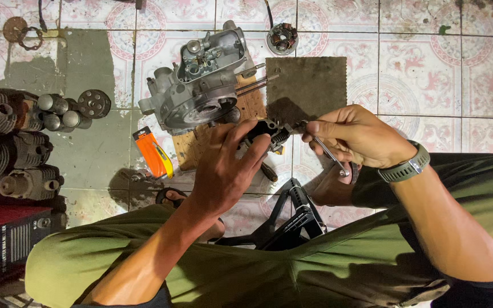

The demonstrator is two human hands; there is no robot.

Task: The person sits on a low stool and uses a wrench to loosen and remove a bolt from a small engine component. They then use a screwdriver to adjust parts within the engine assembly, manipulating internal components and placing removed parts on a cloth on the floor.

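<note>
My left hand (223,168) is closed around a small black metal part (266,132), with my fingers wrapped over the top of it. I hold it in the air, just above the floor. My right hand (355,137) grips a thin silver wrench (329,153), and the end of the wrench touches the black part at its right side. On my right wrist is a green watch (407,165).

Just behind the part is a grey engine case (198,85), which rests on a wooden board (246,108). Beside the board lies a dark square mat (306,85). To the left of the board, an orange tool (152,151) lies on the tiled floor (429,68). Further left I see several dark engine cylinders (12,148). Below my hands, between my knees, stands a black stool (292,219).
</note>
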